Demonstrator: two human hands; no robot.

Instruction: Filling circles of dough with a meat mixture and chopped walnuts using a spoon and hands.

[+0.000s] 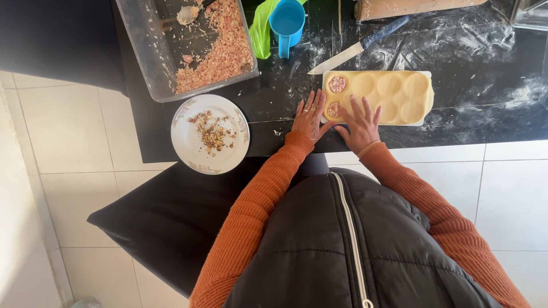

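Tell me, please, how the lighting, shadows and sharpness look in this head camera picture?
Head view: bright daylight washes out the pale floor tiles, while the black counter stays dark, its flour smears catching the light; the left hand and right hand on the dough-lined mould are sharp; wide-angle lens bends the edges, and the dark vest fills the foreground.
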